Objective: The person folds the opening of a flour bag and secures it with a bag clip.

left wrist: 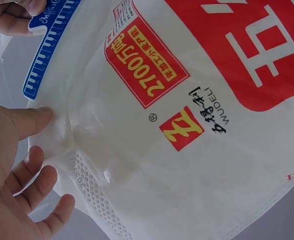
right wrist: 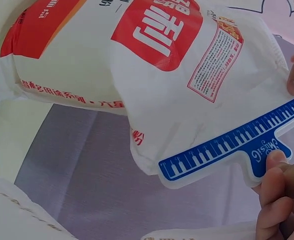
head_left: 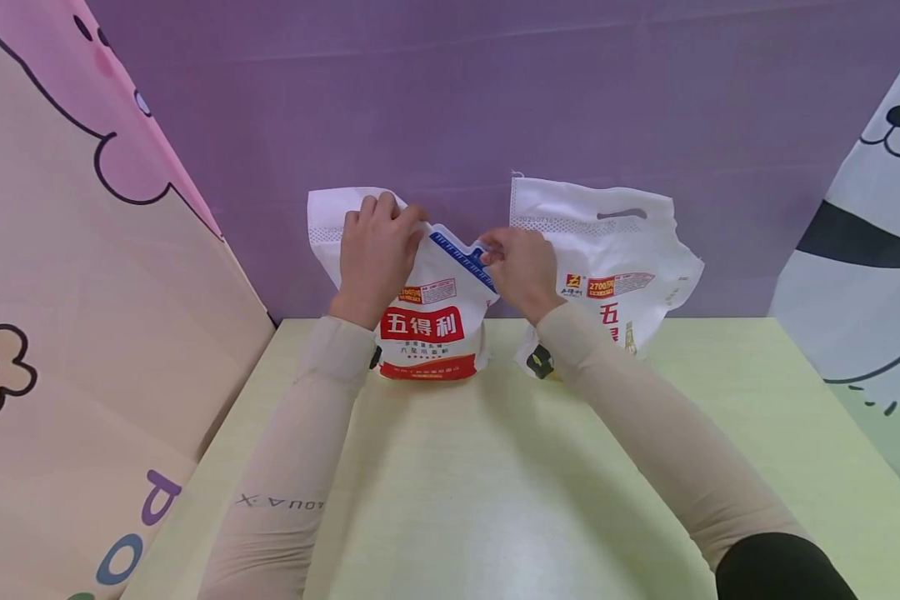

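Two hands worked a blue clip on a flour bag.
The left hand (head_left: 375,250), fingers curled, gripped the bag (head_left: 427,329) by its folded top to steady it upright between both hands; the right hand (head_left: 521,271) pinched the clip's (head_left: 461,258) tab across the fold. A second bag (head_left: 615,258) leaned just behind the right hand.

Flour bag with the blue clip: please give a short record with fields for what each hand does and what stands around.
left hand: left hand holds the upper white part of the flour bag
right hand: right hand pinches the tab of the blue clip
clip: lies across the bag's folded top, printed like piano keys
bag: upright at the back of the table, red label facing the camera
neighbour: second flour bag to the right, against the purple wall
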`<state>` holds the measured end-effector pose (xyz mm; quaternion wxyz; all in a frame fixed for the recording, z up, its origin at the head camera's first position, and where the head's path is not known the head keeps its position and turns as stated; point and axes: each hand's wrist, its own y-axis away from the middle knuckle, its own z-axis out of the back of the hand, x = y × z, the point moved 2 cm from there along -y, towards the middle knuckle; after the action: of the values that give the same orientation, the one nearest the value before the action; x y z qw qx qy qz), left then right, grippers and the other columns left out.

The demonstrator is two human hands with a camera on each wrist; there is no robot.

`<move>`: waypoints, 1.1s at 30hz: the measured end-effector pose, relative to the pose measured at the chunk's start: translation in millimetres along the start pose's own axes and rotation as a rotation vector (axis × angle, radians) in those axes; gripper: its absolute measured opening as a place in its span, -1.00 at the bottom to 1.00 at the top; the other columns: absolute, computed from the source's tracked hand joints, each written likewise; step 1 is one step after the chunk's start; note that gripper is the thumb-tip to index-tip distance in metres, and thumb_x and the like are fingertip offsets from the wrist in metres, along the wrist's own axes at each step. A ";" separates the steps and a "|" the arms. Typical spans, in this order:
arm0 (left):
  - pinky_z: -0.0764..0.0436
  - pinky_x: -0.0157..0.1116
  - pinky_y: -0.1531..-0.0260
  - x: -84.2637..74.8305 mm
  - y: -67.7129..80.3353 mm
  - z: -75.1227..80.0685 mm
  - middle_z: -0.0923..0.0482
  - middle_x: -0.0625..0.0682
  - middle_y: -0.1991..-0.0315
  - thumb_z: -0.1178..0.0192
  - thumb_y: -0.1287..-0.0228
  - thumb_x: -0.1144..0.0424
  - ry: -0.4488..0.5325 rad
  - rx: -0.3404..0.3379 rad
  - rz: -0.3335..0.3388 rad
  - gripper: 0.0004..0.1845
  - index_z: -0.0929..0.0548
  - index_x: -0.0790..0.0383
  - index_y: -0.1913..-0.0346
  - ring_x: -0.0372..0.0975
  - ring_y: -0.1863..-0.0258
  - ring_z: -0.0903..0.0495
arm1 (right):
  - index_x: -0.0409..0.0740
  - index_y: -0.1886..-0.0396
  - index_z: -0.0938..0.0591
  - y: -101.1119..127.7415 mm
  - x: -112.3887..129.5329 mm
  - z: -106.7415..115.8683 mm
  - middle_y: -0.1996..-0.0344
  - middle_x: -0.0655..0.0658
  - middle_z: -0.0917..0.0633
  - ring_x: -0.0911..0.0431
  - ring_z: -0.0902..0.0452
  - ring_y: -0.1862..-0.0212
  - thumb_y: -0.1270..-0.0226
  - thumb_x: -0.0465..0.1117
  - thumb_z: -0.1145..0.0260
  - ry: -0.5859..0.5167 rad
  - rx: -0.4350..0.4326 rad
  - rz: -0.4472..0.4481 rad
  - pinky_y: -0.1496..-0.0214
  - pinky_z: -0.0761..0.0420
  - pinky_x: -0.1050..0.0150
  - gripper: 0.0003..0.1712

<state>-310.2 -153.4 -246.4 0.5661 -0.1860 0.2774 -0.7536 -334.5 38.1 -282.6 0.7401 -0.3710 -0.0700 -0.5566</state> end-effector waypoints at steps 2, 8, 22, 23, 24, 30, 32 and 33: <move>-0.53 -0.03 -0.20 0.3 0.0 0.0 -0.58 0.15 -0.07 -0.19 -0.48 0.12 0.000 -0.005 -0.002 -0.70 -0.67 0.02 -0.19 0.00 -0.10 -0.49 | -0.11 -0.08 -0.76 -1.0 1.0 0.2 0.03 -0.13 -0.82 -0.06 -0.78 0.03 -0.43 -0.27 -0.27 -0.001 0.001 0.003 -0.03 -0.76 0.10 -0.70; -0.53 -0.03 -0.21 1.4 -1.8 -0.5 -0.58 0.14 -0.09 -0.17 -0.48 0.11 -0.008 -0.005 0.004 -0.69 -0.66 0.00 -0.21 -0.01 -0.12 -0.49 | -0.09 -0.09 -0.75 -4.0 4.2 0.7 0.03 -0.12 -0.82 -0.05 -0.77 0.02 -0.42 -0.28 -0.28 0.005 0.013 0.001 -0.02 -0.76 0.09 -0.69; -0.53 -0.03 -0.19 4.8 -2.9 0.0 -0.59 0.15 -0.09 -0.16 -0.50 0.11 -0.008 -0.022 0.023 -0.69 -0.65 -0.02 -0.22 0.00 -0.12 -0.49 | -0.07 -0.10 -0.76 -7.6 7.6 -3.0 0.05 -0.09 -0.83 -0.04 -0.79 0.01 -0.43 -0.27 -0.29 -0.006 0.026 0.011 0.00 -0.77 0.10 -0.69; -0.54 -0.03 -0.19 5.0 -2.7 0.1 -0.59 0.15 -0.09 -0.16 -0.50 0.11 -0.013 -0.019 0.024 -0.69 -0.65 -0.03 -0.22 0.00 -0.12 -0.49 | -0.08 -0.09 -0.76 -7.6 7.5 -3.4 0.05 -0.09 -0.83 -0.04 -0.79 0.01 -0.42 -0.27 -0.29 -0.008 0.025 0.012 0.00 -0.77 0.10 -0.69; -0.54 -0.03 -0.20 5.1 -2.5 0.3 -0.59 0.15 -0.10 -0.16 -0.50 0.11 -0.015 -0.017 0.024 -0.68 -0.65 -0.03 -0.23 0.00 -0.13 -0.50 | -0.08 -0.09 -0.76 -7.6 7.4 -3.6 0.05 -0.10 -0.83 -0.05 -0.79 0.01 -0.42 -0.28 -0.29 -0.010 0.024 0.013 0.00 -0.77 0.09 -0.69; -0.51 -0.01 -0.25 5.4 -1.6 1.1 -0.58 0.16 -0.13 -0.14 -0.51 0.10 -0.023 0.000 0.035 -0.67 -0.64 -0.03 -0.24 0.02 -0.16 -0.49 | -0.08 -0.11 -0.75 -7.3 7.5 -4.7 0.03 -0.11 -0.82 -0.06 -0.78 0.01 -0.42 -0.28 -0.30 -0.019 0.035 0.000 0.00 -0.77 0.09 -0.68; -0.50 0.00 -0.25 5.3 -1.2 1.6 -0.59 0.17 -0.12 -0.14 -0.51 0.09 -0.023 -0.001 0.037 -0.67 -0.64 -0.02 -0.24 0.02 -0.17 -0.49 | -0.09 -0.13 -0.74 -7.2 8.0 -5.0 0.03 -0.12 -0.82 -0.06 -0.78 0.01 -0.41 -0.29 -0.31 -0.022 0.043 -0.007 0.00 -0.77 0.08 -0.67; -0.50 0.00 -0.25 5.2 -1.0 1.8 -0.59 0.17 -0.12 -0.14 -0.51 0.09 -0.022 -0.002 0.038 -0.67 -0.64 -0.01 -0.24 0.02 -0.16 -0.49 | -0.09 -0.13 -0.74 -7.0 8.3 -5.3 0.02 -0.12 -0.81 -0.06 -0.78 0.01 -0.41 -0.29 -0.31 -0.024 0.046 -0.011 -0.01 -0.76 0.08 -0.67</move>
<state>-311.5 -158.6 -244.6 0.5831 -0.1899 0.2755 -0.7403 -339.3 27.7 -278.8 0.7443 -0.3601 -0.0935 -0.5546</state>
